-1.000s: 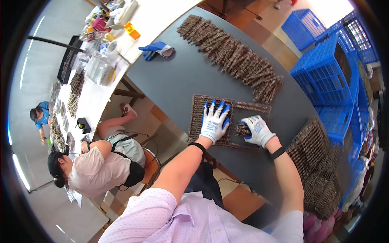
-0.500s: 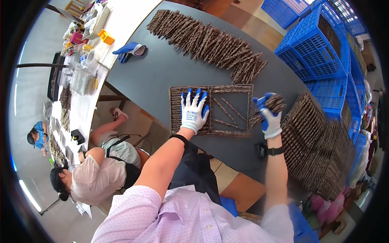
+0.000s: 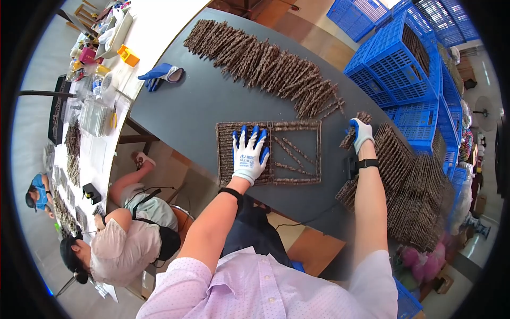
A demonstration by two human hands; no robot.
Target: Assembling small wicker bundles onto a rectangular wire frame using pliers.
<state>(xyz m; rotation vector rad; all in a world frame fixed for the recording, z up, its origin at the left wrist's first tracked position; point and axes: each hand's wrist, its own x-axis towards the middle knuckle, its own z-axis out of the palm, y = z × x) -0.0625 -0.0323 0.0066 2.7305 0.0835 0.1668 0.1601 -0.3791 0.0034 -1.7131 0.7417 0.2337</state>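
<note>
A rectangular frame (image 3: 320, 154) wrapped in brown twisted strands lies on the dark table. Rows of strands fill its left half; a few loose twisted sticks (image 3: 287, 151) lie at angles inside the right half. My left hand (image 3: 249, 158), in a white and blue glove, rests flat on the filled half with its fingers spread. To the right of the frame, my right hand (image 3: 363, 133), gloved alike, is closed around a bundle of brown twisted sticks (image 3: 348, 140), whose ends show on both sides of the fist. The long row of similar sticks (image 3: 260, 59) spreads across the far side.
Stacked brown woven panels (image 3: 419, 196) fill the table's right side. Blue crates (image 3: 393, 66) stand beyond them. A spare blue glove (image 3: 162, 74) lies at the far left. A seated person (image 3: 125, 242) works at the white table (image 3: 119, 114) on the left.
My right hand has moved away from the frame, farther up and to the right, still holding the bundle. My left hand stays on the frame. The whole view has shifted slightly.
</note>
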